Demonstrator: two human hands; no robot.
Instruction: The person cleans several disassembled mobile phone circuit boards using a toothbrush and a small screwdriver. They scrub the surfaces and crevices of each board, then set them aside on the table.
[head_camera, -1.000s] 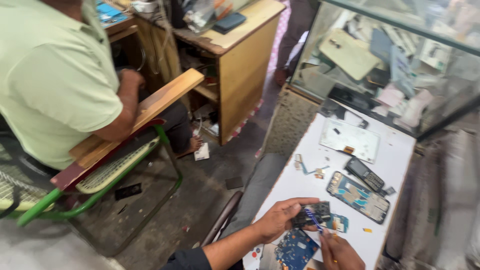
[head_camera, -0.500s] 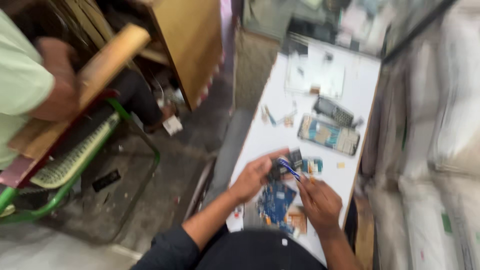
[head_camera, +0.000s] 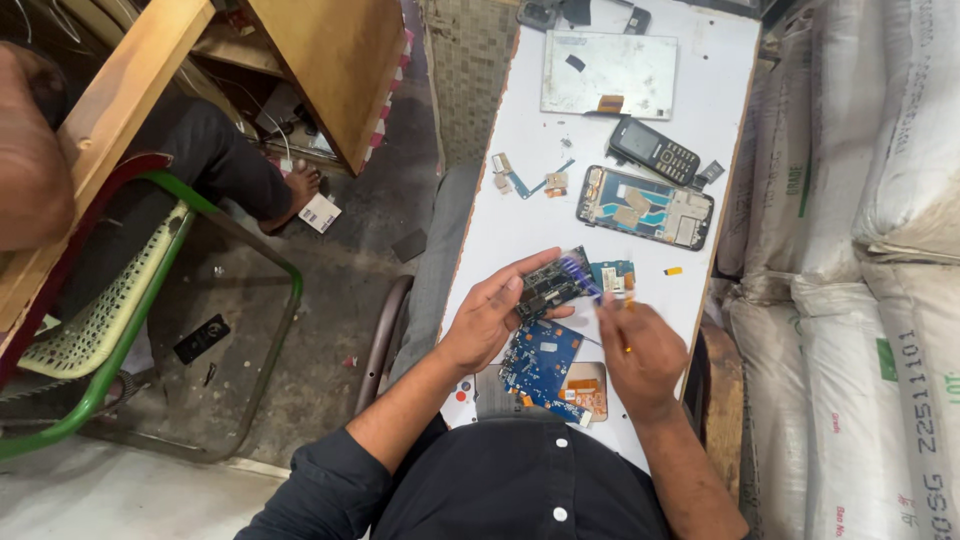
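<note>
Workbench clutter, away from the action
A keypad phone sits just above an opened phone frame; a grey panel lies beyond, white sacks stacked right, green chair left.

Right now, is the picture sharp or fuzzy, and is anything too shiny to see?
Head view: mostly sharp; the right hand is a little smeared, while the left hand and its dark circuit board look crisp. The white table is evenly lit, without harsh glare.
</note>
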